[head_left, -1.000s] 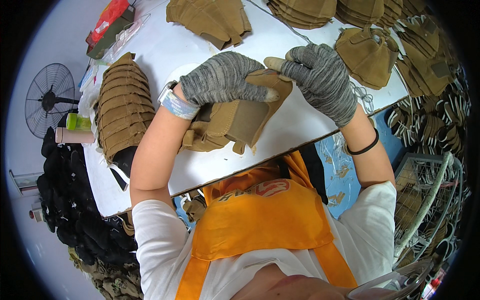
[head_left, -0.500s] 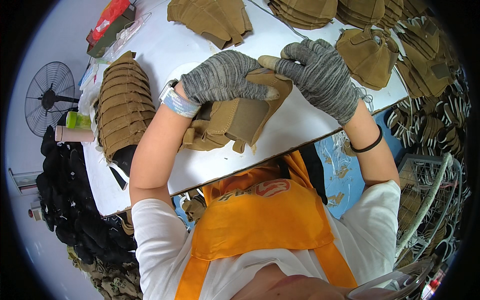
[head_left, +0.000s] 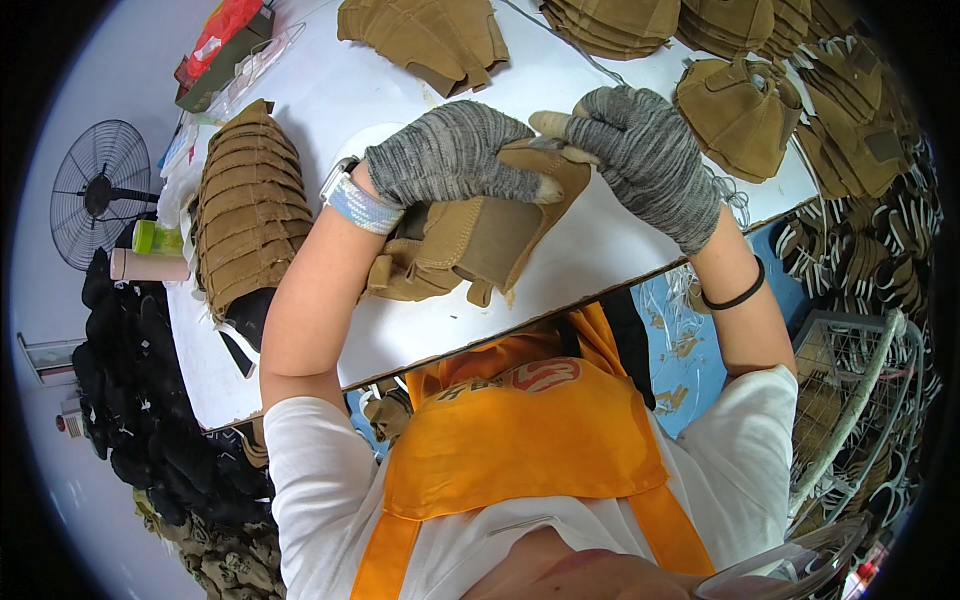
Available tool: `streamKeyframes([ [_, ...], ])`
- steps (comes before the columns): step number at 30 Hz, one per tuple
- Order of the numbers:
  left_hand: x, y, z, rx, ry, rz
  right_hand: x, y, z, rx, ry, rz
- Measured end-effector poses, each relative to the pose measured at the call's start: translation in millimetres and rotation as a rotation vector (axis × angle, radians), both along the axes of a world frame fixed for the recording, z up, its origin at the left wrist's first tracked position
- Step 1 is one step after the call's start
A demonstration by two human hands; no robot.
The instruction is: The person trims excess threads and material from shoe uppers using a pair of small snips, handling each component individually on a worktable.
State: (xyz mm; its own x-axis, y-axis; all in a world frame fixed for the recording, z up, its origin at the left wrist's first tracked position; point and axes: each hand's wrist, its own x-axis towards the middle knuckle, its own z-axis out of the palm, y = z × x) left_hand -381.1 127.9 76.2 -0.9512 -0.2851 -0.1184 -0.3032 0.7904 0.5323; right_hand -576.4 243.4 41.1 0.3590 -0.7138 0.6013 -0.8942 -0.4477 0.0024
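A brown suede shoe upper [head_left: 490, 238] with stitched seams and a darker patch is held above the white table, near its front edge. My left hand [head_left: 450, 155], in a grey knit glove, grips its upper edge with the fingers wrapped over it. At the same edge my right hand [head_left: 645, 150], gloved alike, has thumb and fingers pinched together close to the left fingertips. Whether a small tool or thread sits in that pinch is too small to make out. Part of the upper is hidden behind the left hand and wrist.
A row of nested brown uppers [head_left: 250, 210] lies left of my left forearm. More brown pieces [head_left: 430, 40] and stacks [head_left: 735, 115] cover the table's far side and right. A fan [head_left: 98, 195], bottles [head_left: 150, 265] and a wire cart [head_left: 850, 420] stand around the table [head_left: 590, 260].
My right hand has shifted slightly, its fingers closing down toward the upper's edge. The left hand keeps its grip on the upper, nearly unmoved.
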Motion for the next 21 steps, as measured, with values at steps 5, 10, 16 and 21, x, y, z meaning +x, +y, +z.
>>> streamKeyframes([
  [5,-1,-1,-2,-0.005,-0.017,0.007,-6,3,5,0.011,0.028,-0.01],
  [10,0,-1,-3,-0.035,0.048,-0.04,1,3,12,0.027,0.138,-0.035],
  [16,-2,-4,-6,-0.049,-0.028,-0.022,11,3,15,-0.017,0.227,-0.052],
  [21,-2,-3,-5,-0.072,-0.009,-0.01,10,1,11,0.024,0.236,-0.068],
])
